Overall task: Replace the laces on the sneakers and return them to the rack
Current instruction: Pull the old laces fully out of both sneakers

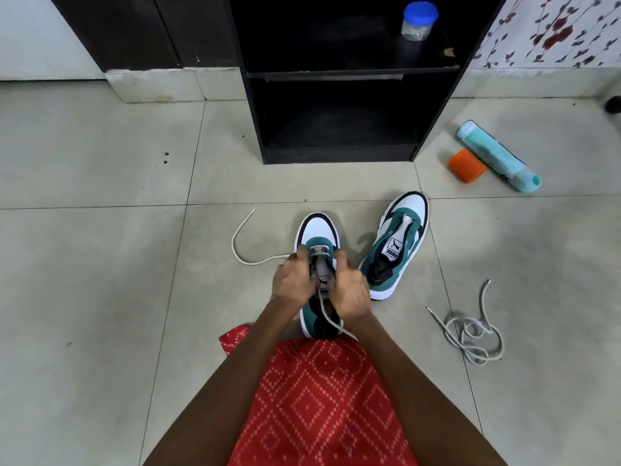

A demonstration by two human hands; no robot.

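Red patterned cloth (319,398) fills the lower edge, with both forearms reaching forward over it. Left hand (292,280) and right hand (351,292) flank the near sneaker (317,230), fingers curled round its two eyelet edges; whether the fingertips also pinch the cream lace (242,253) cannot be told. That lace crosses the lowest eyelets: one end curves out over bare floor to the left, the other runs back over the tongue between the hands. Second sneaker (400,237) lies just right of the first, unlaced, toe pointing away. Loose grey lace (470,334) is tangled on the tiles farther right. Ahead, the dark rack (339,158) stands open-fronted, with a blue-lidded jar (418,20) on its upper shelf. A teal bottle (497,156) and an orange cap (467,164) lie beside the rack's right edge.
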